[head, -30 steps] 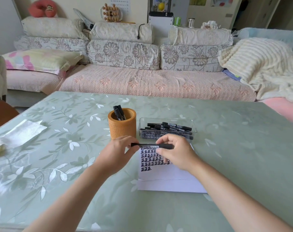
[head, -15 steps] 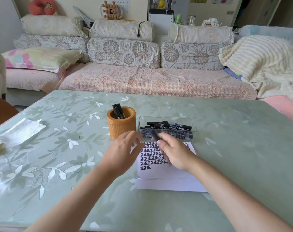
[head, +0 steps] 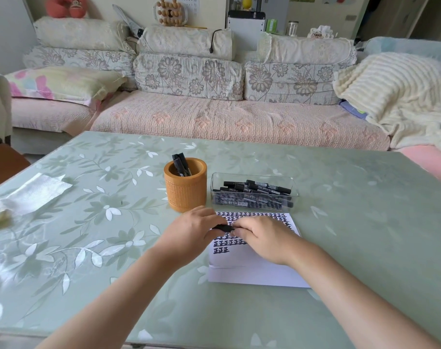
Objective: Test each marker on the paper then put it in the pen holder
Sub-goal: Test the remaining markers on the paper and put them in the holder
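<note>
Over paper [head: 254, 274] left edge, hands [head: 191, 231] [head: 263, 238] pinch marker [head: 223, 227].

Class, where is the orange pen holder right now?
Head view, mid-table: the orange pen holder stands just left of the clear marker box, beyond the left hand, which grips a marker.

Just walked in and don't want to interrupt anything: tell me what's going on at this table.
A person grips a black marker between the left hand and the right hand, just above a sheet of paper whose top is filled with rows of black test marks. Whether the cap is going on or coming off cannot be told. The orange pen holder behind the hands has two markers standing in it, and the clear tray beside it holds a pile more.
</note>
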